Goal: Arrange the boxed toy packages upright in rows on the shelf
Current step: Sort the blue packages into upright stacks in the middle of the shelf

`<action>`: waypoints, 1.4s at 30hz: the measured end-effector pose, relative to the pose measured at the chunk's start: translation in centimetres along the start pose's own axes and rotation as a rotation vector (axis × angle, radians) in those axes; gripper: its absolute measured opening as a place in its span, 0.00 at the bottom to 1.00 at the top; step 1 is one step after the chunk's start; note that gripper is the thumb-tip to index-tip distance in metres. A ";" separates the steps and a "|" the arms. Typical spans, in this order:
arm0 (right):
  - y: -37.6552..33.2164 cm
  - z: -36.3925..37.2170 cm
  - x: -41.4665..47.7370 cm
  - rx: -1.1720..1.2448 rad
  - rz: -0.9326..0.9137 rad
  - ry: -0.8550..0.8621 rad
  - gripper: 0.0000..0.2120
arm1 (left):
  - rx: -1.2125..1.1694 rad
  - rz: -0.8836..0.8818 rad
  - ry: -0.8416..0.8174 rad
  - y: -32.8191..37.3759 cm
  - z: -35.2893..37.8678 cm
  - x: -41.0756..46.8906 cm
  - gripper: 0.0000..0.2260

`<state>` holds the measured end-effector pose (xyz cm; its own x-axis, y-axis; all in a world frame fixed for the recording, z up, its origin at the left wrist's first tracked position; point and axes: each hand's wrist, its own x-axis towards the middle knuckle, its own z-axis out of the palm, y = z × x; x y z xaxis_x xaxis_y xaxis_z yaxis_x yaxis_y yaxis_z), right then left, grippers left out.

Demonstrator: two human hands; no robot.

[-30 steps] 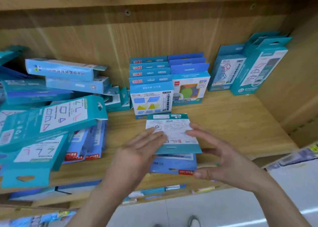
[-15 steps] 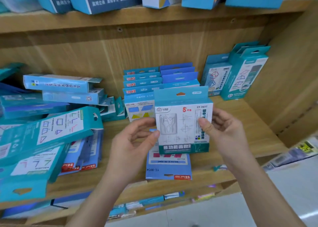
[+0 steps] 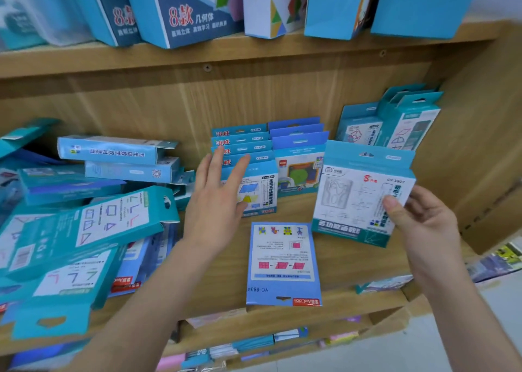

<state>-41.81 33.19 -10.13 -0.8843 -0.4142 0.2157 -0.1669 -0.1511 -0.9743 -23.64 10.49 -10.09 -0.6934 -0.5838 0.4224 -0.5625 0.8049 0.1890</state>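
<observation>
Wooden shelf [image 3: 353, 275] fills the view, its front lip running just below both wrists. The right hand [image 3: 423, 225] pinches the white-and-teal package [image 3: 353, 199] by its right edge, thumb on the printed front. The package is upright, tipped a little, with its lower edge over bare board. The left hand [image 3: 217, 202] is open, fingers spread, right up at the front of a standing row of blue boxes [image 3: 254, 157]; whether it touches them, I cannot tell.

Between the hands a flat blue package [image 3: 282, 264] lies on the board, its near end right at the lip. Beyond it a second standing row [image 3: 299, 165] sits tight beside the first. Left of the left hand, a toppled heap of teal packages [image 3: 84, 225] crowds out to the lip and hangs over it. Behind the right hand, tall teal boxes [image 3: 395, 123] lean near the side wall [image 3: 485, 145]. Bare wood shows from the flat package across to that wall.
</observation>
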 end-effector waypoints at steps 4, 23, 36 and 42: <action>0.8 0.0 0.1 -0.023 0.009 -0.018 0.11 | 0.113 0.025 -0.082 -0.1 1.0 2.0 0.44; 1.7 1.3 -0.2 0.050 0.088 -0.145 0.12 | -0.174 0.385 -0.438 2.2 -1.7 -6.7 0.30; 1.2 0.4 -0.2 0.060 0.035 -0.061 0.22 | -0.531 -0.099 -0.033 -0.4 -4.2 -3.4 0.12; 2.3 0.8 -0.2 -0.046 0.037 -0.084 0.11 | -0.621 -0.210 -0.206 -0.9 -3.5 -2.5 0.08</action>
<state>-41.67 32.19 -12.39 -0.8509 -0.4926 0.1826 -0.1566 -0.0939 -0.9832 -19.84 11.59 -8.22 -0.7038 -0.6932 0.1554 -0.3750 0.5484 0.7474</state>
